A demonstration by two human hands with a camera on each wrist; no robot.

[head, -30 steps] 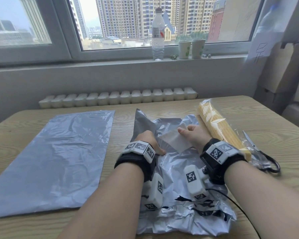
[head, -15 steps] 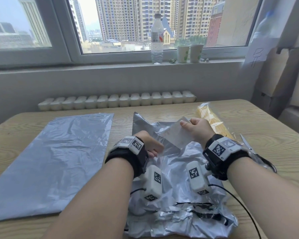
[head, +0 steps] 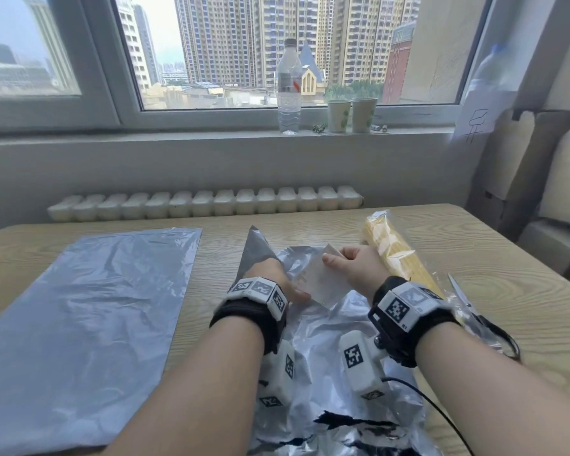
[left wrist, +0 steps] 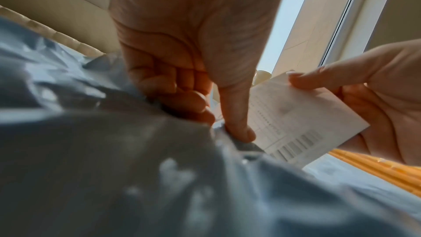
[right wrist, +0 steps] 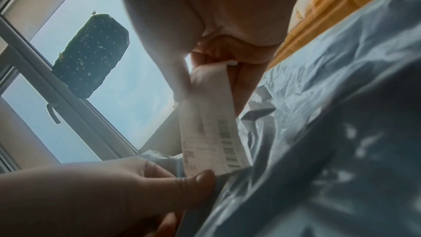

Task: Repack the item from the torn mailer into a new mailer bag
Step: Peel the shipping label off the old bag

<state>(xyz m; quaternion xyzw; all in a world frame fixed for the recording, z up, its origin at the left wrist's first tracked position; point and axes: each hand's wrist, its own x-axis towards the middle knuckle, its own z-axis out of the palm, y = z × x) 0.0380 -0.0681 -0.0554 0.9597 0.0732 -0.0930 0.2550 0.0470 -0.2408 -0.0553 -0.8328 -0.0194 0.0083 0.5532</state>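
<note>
A crumpled silver torn mailer (head: 326, 357) lies in front of me on the table. My left hand (head: 273, 278) grips a fold of it, thumb and curled fingers pinching the film (left wrist: 114, 151). My right hand (head: 342, 261) pinches the top edge of a white shipping label (head: 319, 278) with barcodes (left wrist: 296, 120), which stands tilted up off the mailer, its lower end by my left thumb. The yellow item (head: 392, 248), in clear wrap, lies on the table just right of my right hand. A flat grey new mailer (head: 89, 304) lies at the left.
Scissors (head: 468, 301) lie by the yellow item's near end, at the right. The wooden table (head: 507, 274) ends at a radiator and a window sill with a bottle (head: 289, 90) and two cups. Cardboard boxes stand at the far right.
My right hand has lifted the label up off the torn mailer, so that it now stands tilted. My left hand stays on the film and keeps its grip.
</note>
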